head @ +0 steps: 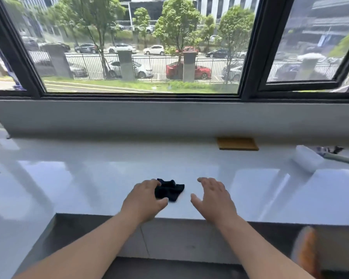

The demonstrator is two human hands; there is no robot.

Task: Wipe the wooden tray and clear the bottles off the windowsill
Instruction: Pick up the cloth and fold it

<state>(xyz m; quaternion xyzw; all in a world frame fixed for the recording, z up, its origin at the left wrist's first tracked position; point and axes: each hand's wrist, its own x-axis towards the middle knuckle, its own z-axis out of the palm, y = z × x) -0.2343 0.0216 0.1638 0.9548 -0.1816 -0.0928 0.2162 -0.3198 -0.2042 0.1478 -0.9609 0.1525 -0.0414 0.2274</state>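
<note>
The wooden tray [237, 143] lies flat, thin and tan at the back of the glossy white windowsill [69, 178], against the wall. Near the front edge, the left hand [144, 199] grips a crumpled dark cloth [170, 191]; the right hand [214, 198] hovers beside it, fingers spread, holding nothing. A blurred white object [307, 159], perhaps a roll, lies far right.

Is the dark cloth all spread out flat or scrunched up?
Scrunched up. The cloth sits in a bumpy, creased heap on the white sill, under the left hand's fingertips.
</note>
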